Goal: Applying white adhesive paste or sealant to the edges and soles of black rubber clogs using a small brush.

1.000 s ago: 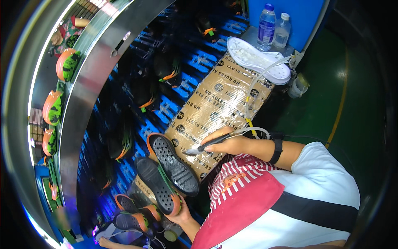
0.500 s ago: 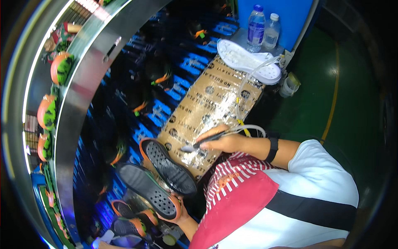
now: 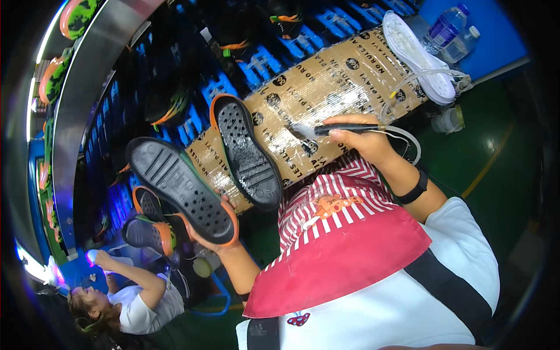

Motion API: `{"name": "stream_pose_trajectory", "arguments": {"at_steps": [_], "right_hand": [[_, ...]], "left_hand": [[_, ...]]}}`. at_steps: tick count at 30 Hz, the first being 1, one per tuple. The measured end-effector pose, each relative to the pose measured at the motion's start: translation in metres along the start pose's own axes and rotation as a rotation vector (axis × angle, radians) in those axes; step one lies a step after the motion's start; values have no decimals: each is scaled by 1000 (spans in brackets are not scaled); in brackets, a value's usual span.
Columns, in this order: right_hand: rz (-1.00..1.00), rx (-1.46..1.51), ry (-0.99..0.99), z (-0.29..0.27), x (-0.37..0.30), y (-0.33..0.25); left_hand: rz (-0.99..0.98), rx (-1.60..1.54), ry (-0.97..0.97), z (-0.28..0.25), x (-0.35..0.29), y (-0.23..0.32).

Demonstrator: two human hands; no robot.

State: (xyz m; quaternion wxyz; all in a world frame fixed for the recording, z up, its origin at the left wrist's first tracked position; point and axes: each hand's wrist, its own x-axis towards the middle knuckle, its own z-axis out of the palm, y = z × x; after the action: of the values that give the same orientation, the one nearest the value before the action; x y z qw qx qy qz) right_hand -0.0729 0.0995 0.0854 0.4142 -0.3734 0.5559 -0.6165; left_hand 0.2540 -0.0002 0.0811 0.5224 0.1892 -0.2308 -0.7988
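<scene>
My left hand (image 3: 205, 242) grips the heel end of a black shoe sole (image 3: 181, 184). Its inner face is turned up, ribbed at one end and dotted with holes at the other, with an orange and green rim. Part of my fingers is hidden beneath it. A second black sole (image 3: 248, 151), shiny and wet inside, lies on the cardboard board (image 3: 326, 81) to its right. My right hand (image 3: 367, 139) is closed round the black handle of a brush (image 3: 344, 129) with a thin clear tube. The bristles are over the cardboard, apart from both soles.
A white sole (image 3: 417, 55) lies at the board's far right end, near two plastic bottles (image 3: 446, 29). Beyond the board runs a blue-slatted conveyor (image 3: 256, 67) carrying dark shoe parts. More orange-rimmed soles (image 3: 149, 233) are at left. A co-worker (image 3: 140, 303) sits lower left.
The whole view has shifted and turned, bringing the co-worker into sight at lower left. My left hand still holds its sole and my right hand the brush, whose tip remains over the cardboard.
</scene>
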Motion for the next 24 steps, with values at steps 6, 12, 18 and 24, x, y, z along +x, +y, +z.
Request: {"name": "stream_pose_trajectory", "arguments": {"at_steps": [6,12,18,24], "right_hand": [[10,-37,-15,-1,0,2],[34,-30,-46,5,2,5],[70,-52,-50,10,8,2],[67,-64,-60,17,12,5]], "left_hand": [[-176,-21,179,-31,-1,-9],[-48,141,697,-27,-17,-11],[301,981,928,7,-55,-35],[-175,777,437,0,-95,-49]]}}
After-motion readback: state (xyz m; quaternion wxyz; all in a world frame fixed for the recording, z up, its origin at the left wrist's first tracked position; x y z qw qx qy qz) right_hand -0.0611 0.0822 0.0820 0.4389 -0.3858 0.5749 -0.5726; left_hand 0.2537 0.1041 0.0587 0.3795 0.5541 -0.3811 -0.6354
